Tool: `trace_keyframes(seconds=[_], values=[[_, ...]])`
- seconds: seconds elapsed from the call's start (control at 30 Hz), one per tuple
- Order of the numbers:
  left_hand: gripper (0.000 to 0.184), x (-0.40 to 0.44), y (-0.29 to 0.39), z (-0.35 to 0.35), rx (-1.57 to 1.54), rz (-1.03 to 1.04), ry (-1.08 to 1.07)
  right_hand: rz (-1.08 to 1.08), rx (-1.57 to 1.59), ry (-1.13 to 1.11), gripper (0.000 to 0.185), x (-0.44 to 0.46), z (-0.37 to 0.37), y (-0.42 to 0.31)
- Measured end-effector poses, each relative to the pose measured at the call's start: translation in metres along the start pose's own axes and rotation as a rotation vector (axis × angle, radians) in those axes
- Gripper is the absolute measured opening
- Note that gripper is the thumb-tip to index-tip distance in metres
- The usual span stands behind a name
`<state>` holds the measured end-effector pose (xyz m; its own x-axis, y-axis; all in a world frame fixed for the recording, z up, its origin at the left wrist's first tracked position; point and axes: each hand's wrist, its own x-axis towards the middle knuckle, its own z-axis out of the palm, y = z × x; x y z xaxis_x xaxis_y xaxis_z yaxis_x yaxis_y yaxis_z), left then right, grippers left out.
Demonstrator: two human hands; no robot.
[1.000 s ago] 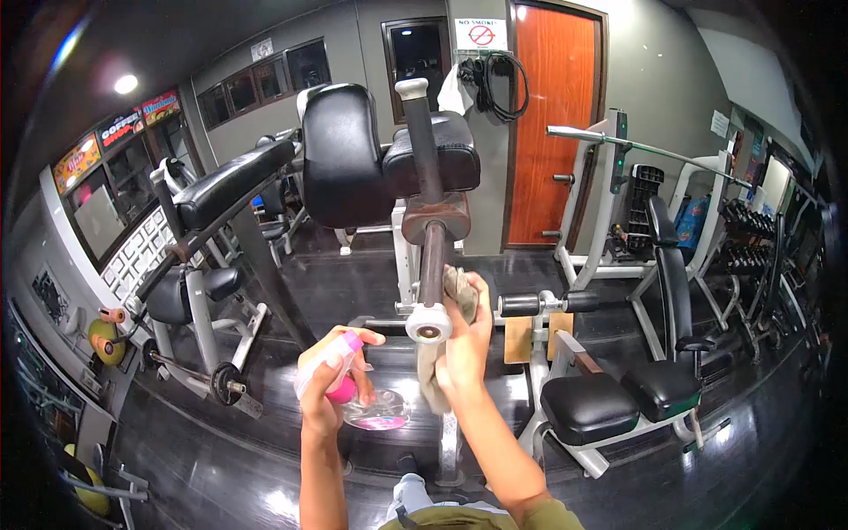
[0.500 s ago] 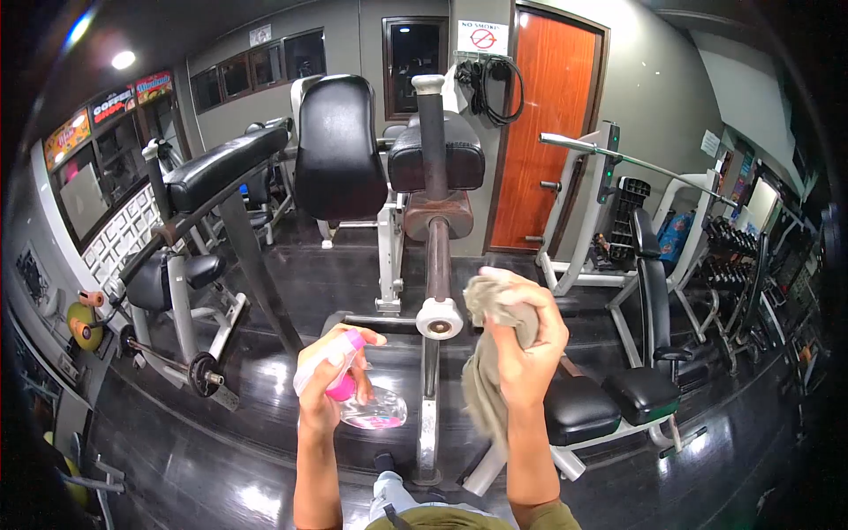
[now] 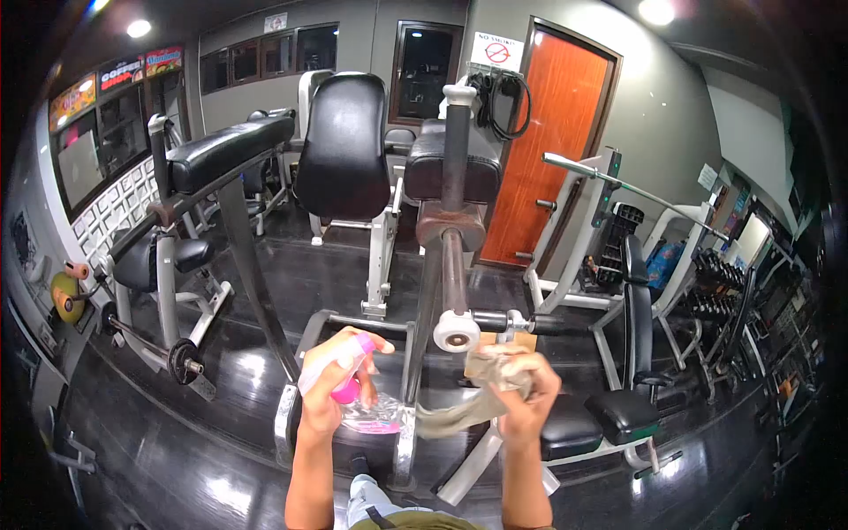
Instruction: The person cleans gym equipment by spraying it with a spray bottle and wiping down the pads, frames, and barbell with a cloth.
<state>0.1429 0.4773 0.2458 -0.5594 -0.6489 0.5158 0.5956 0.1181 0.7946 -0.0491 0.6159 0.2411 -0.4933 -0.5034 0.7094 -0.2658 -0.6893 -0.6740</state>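
Note:
My left hand (image 3: 331, 380) is wrapped round a clear spray bottle (image 3: 375, 415) with a pink and white spray head, its body tilted to the right. In my right hand (image 3: 523, 389) is a crumpled grey-green cloth (image 3: 499, 371); its loose end hangs out leftward below the bottle's level. Just above and between the hands is the white-capped end of a machine's handle bar (image 3: 457, 330). The cloth is close under that cap; whether they touch I cannot tell.
A padded gym machine (image 3: 452, 163) stands directly in front, beside a black backrest (image 3: 343, 146). To the right is a bench (image 3: 618, 415) and a barbell rack (image 3: 609, 181). A loaded bar (image 3: 183, 360) is at left. Beyond is an orange door (image 3: 556, 132).
My right hand has come down, and the cloth's hanging end has swung left. My left hand stays on the spray bottle. The view has turned slightly.

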Motion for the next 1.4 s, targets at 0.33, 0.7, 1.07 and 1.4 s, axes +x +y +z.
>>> trace_keyframes(seconds=[0.33, 0.7, 1.07, 1.4], values=[[0.054, -0.003, -0.011, -0.008, -0.048, -0.007, 0.050, -0.085, -0.542, -1.257, 0.029, 0.169, 0.044, -0.074], [0.044, -0.002, -0.020, -0.022, -0.090, -0.079, 0.053, -0.206, -1.141, -1.626, 0.020, 0.155, 0.105, -0.061], [0.052, -0.001, -0.014, -0.021, 0.010, -0.088, 0.051, -0.193, -0.651, -1.232, 0.042, 0.138, 0.049, -0.065], [0.051, -0.013, 0.005, -0.032, 0.040, -0.045, 0.114, -0.524, -0.664, -0.515, 0.037, 0.068, 0.024, -0.044]])
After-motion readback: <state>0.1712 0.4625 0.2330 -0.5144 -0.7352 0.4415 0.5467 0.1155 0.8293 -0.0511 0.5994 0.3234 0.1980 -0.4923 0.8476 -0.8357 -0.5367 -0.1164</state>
